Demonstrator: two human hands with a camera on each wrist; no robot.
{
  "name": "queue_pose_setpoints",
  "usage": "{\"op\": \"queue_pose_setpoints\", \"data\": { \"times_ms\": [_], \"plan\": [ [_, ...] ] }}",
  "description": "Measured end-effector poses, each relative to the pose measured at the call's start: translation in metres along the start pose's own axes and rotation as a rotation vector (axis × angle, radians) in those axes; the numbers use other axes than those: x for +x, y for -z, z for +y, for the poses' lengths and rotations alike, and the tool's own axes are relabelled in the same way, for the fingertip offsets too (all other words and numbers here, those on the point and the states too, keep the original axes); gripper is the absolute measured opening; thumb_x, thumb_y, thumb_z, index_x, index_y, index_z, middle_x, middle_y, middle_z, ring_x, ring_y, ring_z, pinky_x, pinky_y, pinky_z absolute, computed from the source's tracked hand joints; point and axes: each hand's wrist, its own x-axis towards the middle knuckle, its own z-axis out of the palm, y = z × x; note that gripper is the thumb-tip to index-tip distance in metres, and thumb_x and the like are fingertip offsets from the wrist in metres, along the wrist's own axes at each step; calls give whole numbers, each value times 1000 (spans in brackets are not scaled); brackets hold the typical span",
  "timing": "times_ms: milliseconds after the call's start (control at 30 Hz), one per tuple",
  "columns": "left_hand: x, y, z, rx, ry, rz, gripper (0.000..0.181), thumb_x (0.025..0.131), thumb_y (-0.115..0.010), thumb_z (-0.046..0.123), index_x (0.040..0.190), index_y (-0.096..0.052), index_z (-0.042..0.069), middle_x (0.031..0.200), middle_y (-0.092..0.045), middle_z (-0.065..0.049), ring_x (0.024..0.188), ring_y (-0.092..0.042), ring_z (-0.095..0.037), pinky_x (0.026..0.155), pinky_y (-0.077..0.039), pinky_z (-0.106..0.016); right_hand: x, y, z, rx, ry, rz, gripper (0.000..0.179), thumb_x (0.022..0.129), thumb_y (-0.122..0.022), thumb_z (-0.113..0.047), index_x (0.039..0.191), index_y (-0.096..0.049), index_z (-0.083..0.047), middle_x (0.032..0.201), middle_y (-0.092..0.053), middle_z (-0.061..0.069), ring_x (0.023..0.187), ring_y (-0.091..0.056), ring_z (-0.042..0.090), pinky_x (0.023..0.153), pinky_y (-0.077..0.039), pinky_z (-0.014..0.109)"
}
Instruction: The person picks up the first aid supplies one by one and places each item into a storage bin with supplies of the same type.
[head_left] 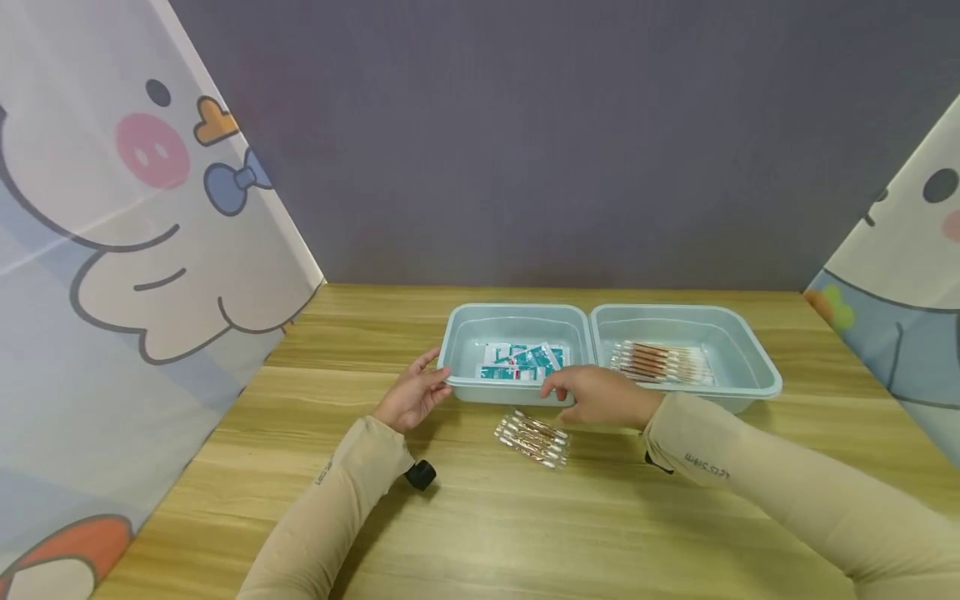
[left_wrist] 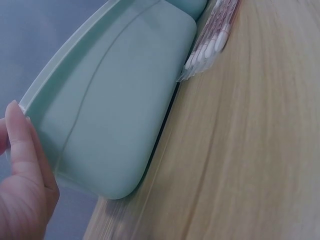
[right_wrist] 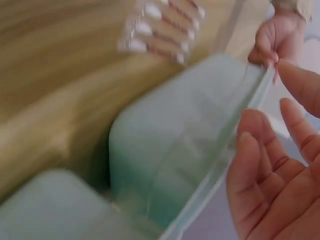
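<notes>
A pale blue-green plastic tray (head_left: 517, 307) holds several flat teal-and-white sachets (head_left: 517, 362). At its front left corner my left hand (head_left: 414, 393) pinches the rim, thumb on top; the left wrist view shows those fingers (left_wrist: 22, 150) along the outer wall. My right hand (head_left: 603, 396) hovers at the front right of this tray with bent fingers and the thumb apart. In the right wrist view its fingertips (right_wrist: 248, 125) are right at the rim, with nothing held. Clear-wrapped brown cotton swabs (head_left: 534, 437) lie on the table just in front of the tray.
A second tray (head_left: 667, 310) stands against the right side of the first, with a row of wrapped brown-and-white swabs (head_left: 660, 363) inside. The wooden table (head_left: 480, 533) ends at a dark grey panel (head_left: 510, 150). Cartoon-printed panels (head_left: 150, 250) flank both sides.
</notes>
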Motion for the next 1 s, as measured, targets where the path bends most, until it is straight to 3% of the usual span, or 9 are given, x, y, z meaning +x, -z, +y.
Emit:
{"op": "queue_pose_setpoints", "data": {
  "times_ms": [167, 267, 400, 567, 867, 1000],
  "plan": [
    [1, -1, 2, 2, -1, -6, 62, 99, -45, -3, 152, -13, 4, 88, -56, -7, 61, -56, -5, 61, -54, -12, 1, -22, -5, -121, 12, -15, 39, 74, -81, -11, 109, -65, -9, 109, -63, 6, 94, -62, 24, 76, -55, 38],
    [0, -1, 2, 1, 6, 6, 62, 99, -44, -3, 152, -14, 4, 87, -55, -7, 61, -56, -6, 59, -54, -12, 4, -35, -9, -166, -68, -50, 49, 70, -84, -16, 114, -64, -10, 110, -61, 6, 94, -62, 25, 74, -55, 42],
    [-1, -1, 2, 3, 8, 20, 61, 99, -44, -4, 152, -15, 5, 84, -55, -6, 60, -56, -7, 58, -53, -12, 9, -48, -14, -220, -177, -95, 65, 63, -89, -24, 120, -60, -12, 99, -56, 3, 81, -61, 25, 63, -52, 43],
    [-1, -1, 2, 10, 3, 16, 62, 99, -45, -3, 152, -15, 5, 86, -55, -6, 61, -56, -6, 59, -53, -11, 14, -56, -15, -282, -251, -114, 69, 60, -90, -30, 119, -58, -13, 95, -55, 3, 83, -61, 27, 66, -51, 47],
    [-1, 0, 0, 1, 3, -1, 61, 99, -44, -3, 152, -14, 3, 90, -55, -9, 61, -56, -5, 59, -53, -11, 16, -62, -6, -206, -312, -152, 69, 62, -88, -22, 123, -56, -12, 97, -61, 3, 88, -60, 23, 74, -51, 46],
    [-2, 0, 1, -5, 0, -9, 61, 99, -44, -4, 152, -14, 3, 90, -55, -8, 61, -56, -5, 59, -53, -11, 16, -63, -4, -155, -303, -178, 59, 61, -86, -17, 112, -57, -13, 91, -60, -2, 82, -56, 17, 75, -51, 40]
  ]
}}
